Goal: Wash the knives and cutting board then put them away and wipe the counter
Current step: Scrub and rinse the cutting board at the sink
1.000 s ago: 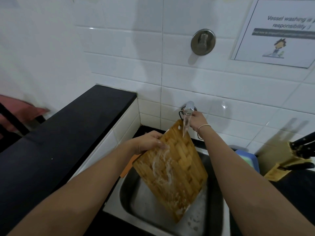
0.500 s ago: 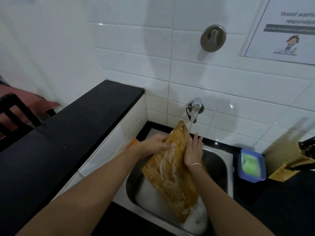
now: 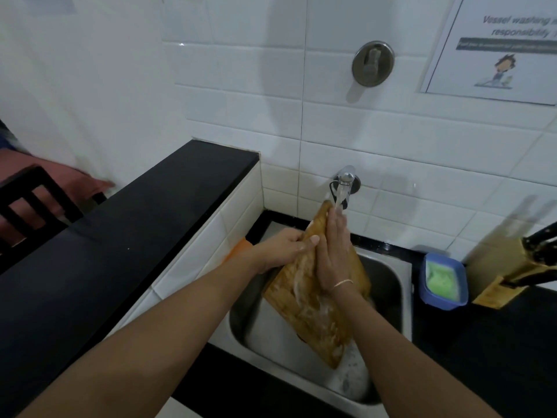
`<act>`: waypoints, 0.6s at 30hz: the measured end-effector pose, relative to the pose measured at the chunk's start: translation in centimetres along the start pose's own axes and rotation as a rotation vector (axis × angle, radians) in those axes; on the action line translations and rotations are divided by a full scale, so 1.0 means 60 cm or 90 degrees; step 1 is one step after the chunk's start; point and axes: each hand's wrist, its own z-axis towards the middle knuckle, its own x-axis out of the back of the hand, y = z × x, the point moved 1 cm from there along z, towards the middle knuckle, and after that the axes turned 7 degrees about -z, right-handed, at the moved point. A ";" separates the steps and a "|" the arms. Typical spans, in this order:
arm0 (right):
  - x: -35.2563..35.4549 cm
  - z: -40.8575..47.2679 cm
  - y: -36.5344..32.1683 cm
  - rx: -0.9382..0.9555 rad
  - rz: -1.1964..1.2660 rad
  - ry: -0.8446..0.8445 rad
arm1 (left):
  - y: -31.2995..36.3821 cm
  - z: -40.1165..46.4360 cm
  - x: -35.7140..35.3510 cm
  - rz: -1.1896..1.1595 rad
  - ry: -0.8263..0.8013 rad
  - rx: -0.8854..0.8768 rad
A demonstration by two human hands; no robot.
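Observation:
A wet wooden cutting board [image 3: 313, 315] stands tilted in the steel sink [image 3: 394, 294], its top corner under the running tap [image 3: 345, 184]. My left hand [image 3: 283, 250] grips the board's left edge near the top, thumb across its face. My right hand [image 3: 333, 251] lies flat on the board's face with straight fingers, fingertips in the water stream. Soapy streaks run down the board. A wooden knife block [image 3: 509, 267] with black-handled knives [image 3: 539, 239] stands on the counter at the far right.
A blue tub of green dish soap [image 3: 443, 280] sits between the sink and the knife block. An orange cloth [image 3: 239, 247] peeks out left of the sink. A raised black ledge [image 3: 120, 236] runs along the left; black counter [image 3: 482, 357] lies to the right.
My right hand left the tap, came onto the board's face and slid up towards the stream. The board stands steeper and water still runs over it.

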 end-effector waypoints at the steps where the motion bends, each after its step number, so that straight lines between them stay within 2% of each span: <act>1: 0.002 -0.009 0.016 -0.027 -0.002 -0.007 | 0.000 -0.003 0.000 -0.021 0.008 0.000; 4: 0.006 0.001 0.046 -0.253 0.051 -0.034 | -0.001 -0.008 -0.007 -0.029 0.021 0.000; 5: 0.006 0.013 0.032 -0.265 0.061 -0.027 | 0.000 -0.008 -0.009 -0.021 0.024 -0.006; 6: 0.006 0.024 0.010 -0.234 0.052 -0.014 | 0.002 -0.008 -0.010 -0.017 0.028 -0.013; 9: 0.006 0.022 -0.050 -0.011 -0.018 0.016 | 0.006 -0.007 -0.003 -0.038 0.055 -0.022; 11: 0.003 -0.019 -0.041 0.061 -0.028 -0.002 | 0.000 -0.012 0.004 -0.081 0.063 -0.019; 13: 0.004 -0.037 -0.002 0.027 -0.026 -0.048 | -0.007 -0.021 0.007 -0.110 0.068 -0.011; 16: 0.005 0.016 0.001 -0.191 0.035 -0.049 | -0.013 -0.024 0.004 -0.088 0.063 -0.015; 17: 0.007 0.041 -0.018 -0.213 0.042 -0.028 | -0.011 -0.022 0.003 -0.087 0.063 -0.018; 18: 0.006 0.054 -0.038 -0.183 0.030 -0.010 | -0.009 -0.020 0.002 -0.097 0.067 -0.022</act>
